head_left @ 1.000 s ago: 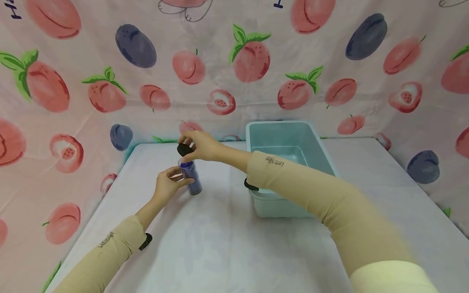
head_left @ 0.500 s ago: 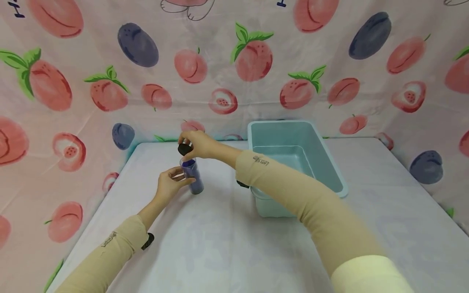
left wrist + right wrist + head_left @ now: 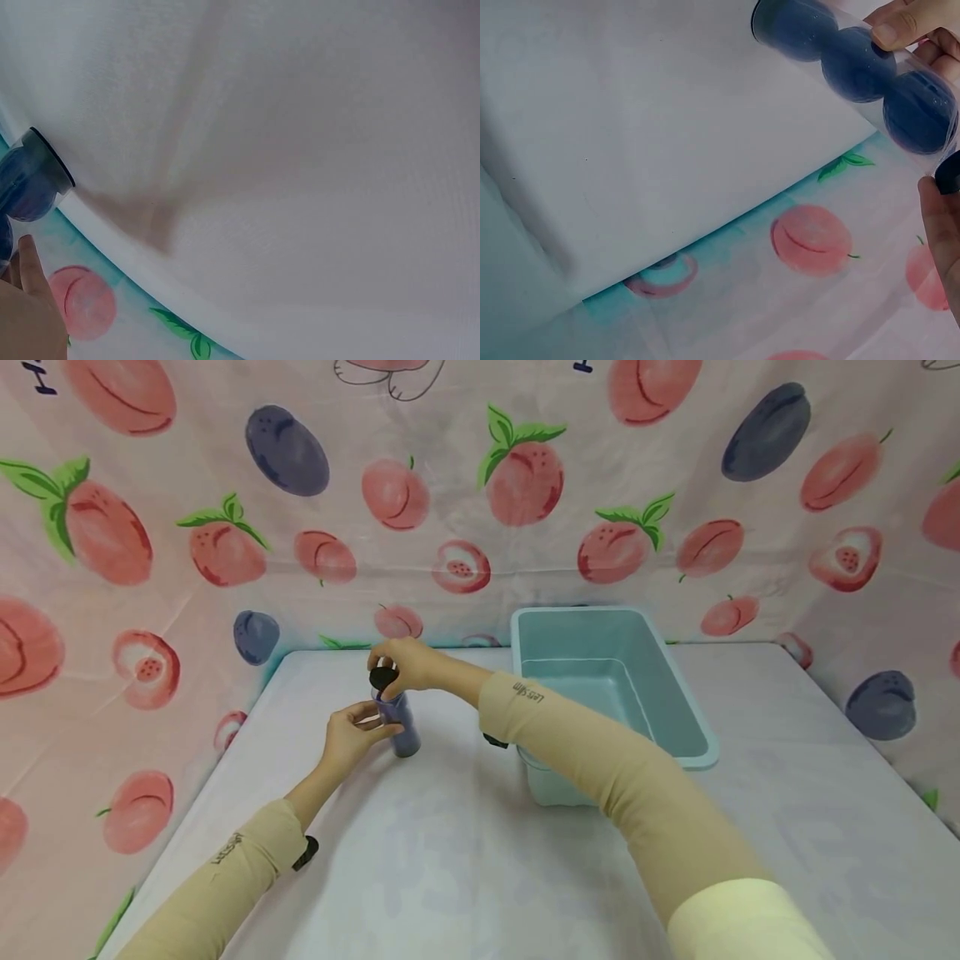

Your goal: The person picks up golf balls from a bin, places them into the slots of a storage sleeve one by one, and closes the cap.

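Observation:
A clear tube (image 3: 406, 739) stands on the white table, with three dark blue balls (image 3: 859, 64) stacked inside it. My left hand (image 3: 348, 739) grips the tube's side, thumb across the front and fingers behind; the left wrist view catches only the tube's dark base end (image 3: 45, 165) and part of that hand. Above, my right hand (image 3: 411, 663) pinches a black cap (image 3: 382, 678) at the tube's top opening. In the right wrist view the cap's edge sits close to the rim, slightly tilted. Whether it is seated cannot be told.
A light blue plastic basin (image 3: 618, 681) stands right of the tube, partly behind my right forearm. The white table (image 3: 450, 877) ends at the back against a fruit-print cloth (image 3: 465, 460).
The right hand has lowered the black cap closer to the tube's mouth, and the right forearm has shifted left off the basin's front. The left hand keeps its grip on the tube.

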The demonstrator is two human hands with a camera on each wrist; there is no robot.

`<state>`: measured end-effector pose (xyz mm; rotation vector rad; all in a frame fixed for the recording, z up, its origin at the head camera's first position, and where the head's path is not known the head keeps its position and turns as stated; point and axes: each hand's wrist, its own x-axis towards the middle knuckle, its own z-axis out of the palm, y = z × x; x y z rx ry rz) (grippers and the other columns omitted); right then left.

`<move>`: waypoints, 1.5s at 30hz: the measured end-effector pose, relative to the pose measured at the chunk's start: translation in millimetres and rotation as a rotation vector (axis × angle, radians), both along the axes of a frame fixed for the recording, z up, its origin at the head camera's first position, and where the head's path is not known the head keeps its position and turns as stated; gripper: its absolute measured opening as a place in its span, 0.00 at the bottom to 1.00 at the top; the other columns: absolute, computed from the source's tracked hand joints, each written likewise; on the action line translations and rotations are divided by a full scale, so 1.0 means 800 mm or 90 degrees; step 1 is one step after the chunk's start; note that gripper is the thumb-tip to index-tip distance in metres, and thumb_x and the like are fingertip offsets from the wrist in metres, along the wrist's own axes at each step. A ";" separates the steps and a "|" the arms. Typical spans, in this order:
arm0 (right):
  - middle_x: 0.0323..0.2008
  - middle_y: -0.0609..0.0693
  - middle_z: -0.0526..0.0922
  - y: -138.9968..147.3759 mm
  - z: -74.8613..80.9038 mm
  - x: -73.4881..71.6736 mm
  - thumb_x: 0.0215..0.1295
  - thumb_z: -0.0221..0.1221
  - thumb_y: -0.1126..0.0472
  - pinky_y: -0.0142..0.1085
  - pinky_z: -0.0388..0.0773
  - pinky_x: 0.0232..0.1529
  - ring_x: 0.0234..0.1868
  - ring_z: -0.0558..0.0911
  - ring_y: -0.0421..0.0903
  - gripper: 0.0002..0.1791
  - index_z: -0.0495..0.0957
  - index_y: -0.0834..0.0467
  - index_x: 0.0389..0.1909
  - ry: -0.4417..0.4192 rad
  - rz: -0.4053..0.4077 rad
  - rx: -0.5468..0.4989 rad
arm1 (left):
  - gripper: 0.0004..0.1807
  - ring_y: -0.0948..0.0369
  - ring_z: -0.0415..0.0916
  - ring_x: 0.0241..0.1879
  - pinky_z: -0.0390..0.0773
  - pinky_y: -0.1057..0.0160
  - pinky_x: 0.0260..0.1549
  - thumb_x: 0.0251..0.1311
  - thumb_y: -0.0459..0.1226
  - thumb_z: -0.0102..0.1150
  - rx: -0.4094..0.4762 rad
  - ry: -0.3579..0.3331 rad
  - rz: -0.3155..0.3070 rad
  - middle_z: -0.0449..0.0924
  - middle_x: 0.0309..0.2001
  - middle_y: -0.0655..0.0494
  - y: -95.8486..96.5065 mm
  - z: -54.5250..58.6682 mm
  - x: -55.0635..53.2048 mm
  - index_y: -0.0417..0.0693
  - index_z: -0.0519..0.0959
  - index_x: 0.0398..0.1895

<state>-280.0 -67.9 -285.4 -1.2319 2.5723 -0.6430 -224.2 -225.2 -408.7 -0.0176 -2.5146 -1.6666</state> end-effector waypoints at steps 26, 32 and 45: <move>0.52 0.52 0.79 -0.016 0.001 0.005 0.53 0.68 0.62 0.33 0.75 0.54 0.53 0.77 0.46 0.24 0.76 0.61 0.52 0.079 0.037 0.141 | 0.27 0.45 0.78 0.51 0.80 0.69 0.43 0.49 0.31 0.69 -0.004 0.012 -0.008 0.77 0.54 0.35 -0.001 -0.001 0.001 0.32 0.75 0.54; 0.52 0.52 0.79 -0.020 0.006 0.003 0.52 0.69 0.62 0.32 0.75 0.52 0.53 0.77 0.46 0.25 0.77 0.61 0.52 0.099 0.051 0.178 | 0.26 0.44 0.78 0.51 0.80 0.70 0.43 0.49 0.30 0.69 0.000 0.022 -0.015 0.77 0.54 0.35 0.000 0.000 0.000 0.31 0.75 0.53; 0.52 0.49 0.78 -0.025 0.010 0.011 0.51 0.70 0.62 0.31 0.73 0.54 0.54 0.73 0.44 0.25 0.75 0.61 0.52 0.117 0.042 0.214 | 0.26 0.45 0.77 0.51 0.80 0.71 0.43 0.49 0.30 0.69 0.000 0.004 -0.012 0.76 0.54 0.35 0.000 0.002 0.003 0.32 0.75 0.53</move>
